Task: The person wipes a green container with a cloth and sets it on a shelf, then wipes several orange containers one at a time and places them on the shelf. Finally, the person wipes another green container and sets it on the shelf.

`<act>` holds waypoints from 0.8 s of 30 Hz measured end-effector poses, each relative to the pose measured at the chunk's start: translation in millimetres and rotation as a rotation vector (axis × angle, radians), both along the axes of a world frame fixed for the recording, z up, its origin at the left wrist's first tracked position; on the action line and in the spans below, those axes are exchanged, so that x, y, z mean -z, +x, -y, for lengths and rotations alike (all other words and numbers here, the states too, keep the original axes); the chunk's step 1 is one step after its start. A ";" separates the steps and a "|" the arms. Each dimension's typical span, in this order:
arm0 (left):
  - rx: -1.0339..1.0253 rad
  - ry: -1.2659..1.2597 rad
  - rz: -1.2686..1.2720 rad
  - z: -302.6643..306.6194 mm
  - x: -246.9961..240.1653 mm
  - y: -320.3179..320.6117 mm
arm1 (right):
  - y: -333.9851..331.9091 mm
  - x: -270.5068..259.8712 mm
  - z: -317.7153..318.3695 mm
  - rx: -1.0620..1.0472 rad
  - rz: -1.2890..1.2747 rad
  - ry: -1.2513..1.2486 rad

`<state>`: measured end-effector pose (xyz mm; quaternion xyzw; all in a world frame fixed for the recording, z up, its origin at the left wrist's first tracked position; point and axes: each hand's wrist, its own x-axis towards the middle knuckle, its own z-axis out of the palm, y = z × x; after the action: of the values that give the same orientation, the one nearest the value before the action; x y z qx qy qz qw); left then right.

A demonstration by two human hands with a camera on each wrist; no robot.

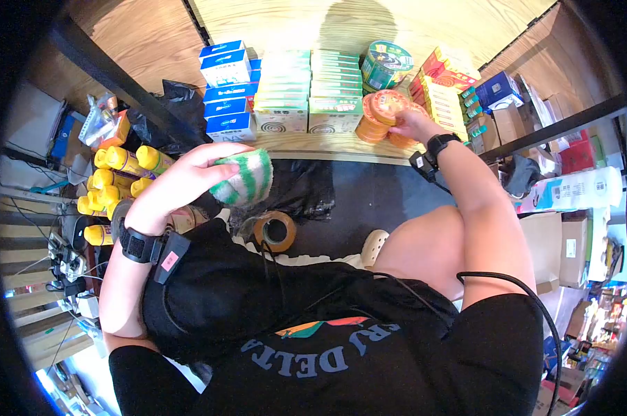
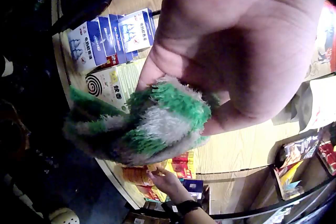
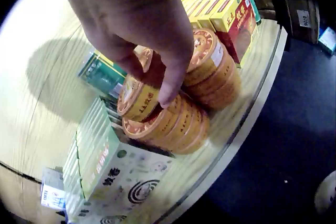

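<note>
My left hand (image 1: pixel 201 173) grips a fuzzy green-and-white striped cloth (image 1: pixel 252 182), bunched up in front of the shelf edge. In the left wrist view the cloth (image 2: pixel 163 124) hangs from the curled fingers. On the shelf, my right hand (image 1: pixel 419 127) holds an orange round tin (image 3: pixel 137 106) between thumb and fingers. That tin sits slightly askew at the top of a stack of like tins (image 3: pixel 184 129), with a second orange stack (image 3: pixel 215 77) right beside it.
Blue boxes (image 1: pixel 230 125) and pale green mosquito-coil boxes (image 1: pixel 281 118) stand left of the tins. A green round tub (image 1: pixel 386 66) is behind them, yellow-red boxes (image 1: pixel 442 100) to the right. Yellow-capped bottles (image 1: pixel 109 180) cluster at left; a tape roll (image 1: pixel 275 232) lies below the shelf.
</note>
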<state>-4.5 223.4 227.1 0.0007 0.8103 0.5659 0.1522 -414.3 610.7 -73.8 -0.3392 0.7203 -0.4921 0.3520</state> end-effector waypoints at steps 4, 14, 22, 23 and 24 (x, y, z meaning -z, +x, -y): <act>-0.004 0.001 0.030 2.0 4.2 -1.4 | 62.4 -63.9 47.8 0.623 0.694 0.415; 0.007 -0.047 0.029 -0.4 4.1 -2.6 | 83.5 -78.9 58.2 0.456 0.630 0.441; -0.004 -0.035 0.036 -0.8 8.1 -4.3 | 86.5 -75.5 67.8 0.390 0.590 0.418; -0.010 -0.028 0.044 -2.3 6.5 -4.3 | 85.8 -72.6 68.4 0.376 0.588 0.408; -0.017 -0.022 0.052 -3.6 5.3 -4.4 | 86.2 -70.4 68.3 0.369 0.571 0.419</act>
<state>-8.9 227.0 221.8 -0.0228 0.8121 0.5581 0.1685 -328.1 542.4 -3.4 0.0254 0.7270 -0.4639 0.5056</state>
